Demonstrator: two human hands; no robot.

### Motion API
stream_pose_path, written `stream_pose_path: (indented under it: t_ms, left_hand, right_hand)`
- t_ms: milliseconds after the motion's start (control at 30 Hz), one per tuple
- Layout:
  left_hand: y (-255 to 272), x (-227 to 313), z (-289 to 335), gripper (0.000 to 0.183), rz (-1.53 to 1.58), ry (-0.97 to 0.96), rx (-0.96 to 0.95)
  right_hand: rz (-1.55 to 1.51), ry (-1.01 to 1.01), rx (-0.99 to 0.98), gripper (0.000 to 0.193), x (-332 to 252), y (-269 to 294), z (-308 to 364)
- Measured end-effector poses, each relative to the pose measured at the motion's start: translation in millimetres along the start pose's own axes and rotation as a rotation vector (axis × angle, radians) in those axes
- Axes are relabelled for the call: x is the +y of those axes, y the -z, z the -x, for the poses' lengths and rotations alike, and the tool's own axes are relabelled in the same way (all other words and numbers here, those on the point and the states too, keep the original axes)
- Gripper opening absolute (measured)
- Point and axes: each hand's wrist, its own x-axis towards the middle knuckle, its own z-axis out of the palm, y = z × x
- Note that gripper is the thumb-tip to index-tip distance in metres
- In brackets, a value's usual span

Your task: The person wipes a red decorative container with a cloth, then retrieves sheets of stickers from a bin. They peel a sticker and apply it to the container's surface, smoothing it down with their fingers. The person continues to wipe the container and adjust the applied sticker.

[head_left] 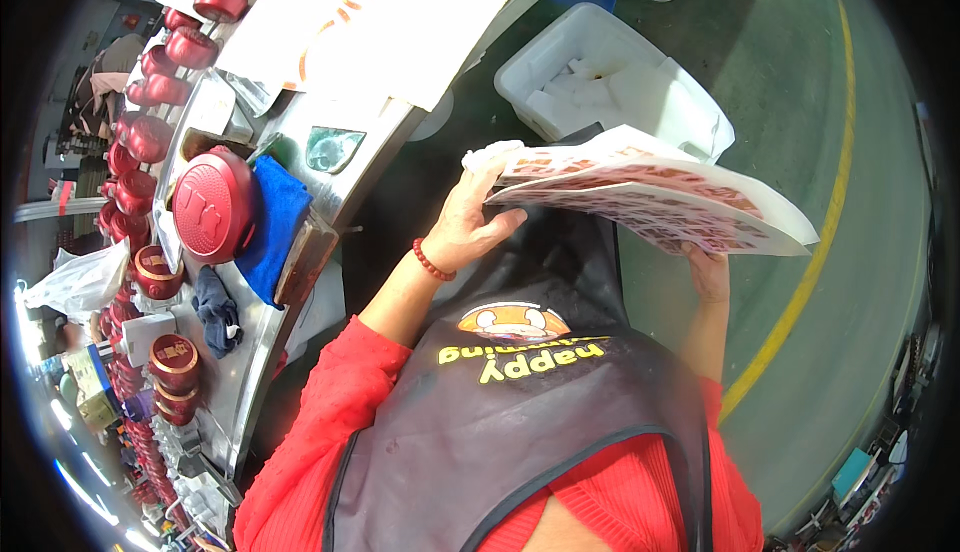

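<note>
My left hand [468, 214] grips the left edge of a small stack of printed sheets [700, 197], thumb below and fingers on top. White coverings show on its fingertips, and a red bead bracelet circles the wrist. My right hand [708, 270] holds the same sheets from beneath, near their right end; most of its fingers are hidden. The sheets carry rows of reddish prints and bow downward, their layers fanned apart at the right. They hang in front of my dark apron [500, 432], away from the table.
On the metal table [385, 142] at left, a red pan [213, 205] leans bottom outward beside a blue cloth [275, 222]. Large white sheets [400, 22] cover its far part. Several red pots [190, 49] line the back. A white plastic bin [690, 102] stands on the floor beyond my hands.
</note>
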Motion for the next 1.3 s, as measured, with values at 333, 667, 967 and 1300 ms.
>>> stream_pose_path:
  t_ms: [333, 667, 967, 1300]
  left_hand:
    - [4.7, -5.4, -12.8, 0.029, 0.495, 0.153, -0.094]
    - [15.3, -5.3, -27.9, 0.028, 0.352, 0.214, -0.169]
    - [11.9, -26.8, -78.3, 0.036, 0.555, 0.759, -0.162]
    - [-82.5, -45.0, -95.4, 0.043, 0.834, 0.854, 0.031]
  right_hand:
    - [-0.005, -0.052, 0.015, 0.058, -2.9, 6.8, -2.9]
    - [0.082, -0.145, 0.113, 0.059, -22.6, -8.6, -13.3]
    - [-0.385, -0.072, -0.162, 0.095, -42.4, 24.1, -38.3]
    - [-0.622, -0.102, 0.131, 0.101, -2.6, -58.0, -8.4]
